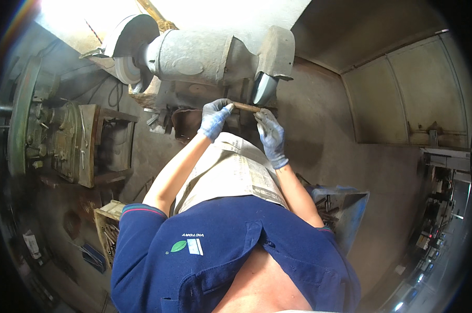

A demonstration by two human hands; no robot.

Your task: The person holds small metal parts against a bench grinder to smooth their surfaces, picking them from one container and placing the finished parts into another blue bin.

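Both of my hands wear grey-blue work gloves. Between them lies a short brown bar [246,107], roughly level, just below the right wheel [265,88] of a grey bench grinder [191,55]. My left hand [214,118] pinches the bar's left end. Closed at the other end, my right hand [271,136] has its fingertips on the bar. Whether the bar touches the wheel, I cannot tell. The grinder's left wheel [126,70] sits under a rounded guard [134,36], away from my hands. Newspaper sheets [236,161] cover my lap.
To the left stands a greenish machine [53,135] beside a wooden frame [90,146]. A box of metal pieces [109,211] is by my left side, and a blue bin [355,206] by my right. A brownish container [186,125] sits below the grinder.
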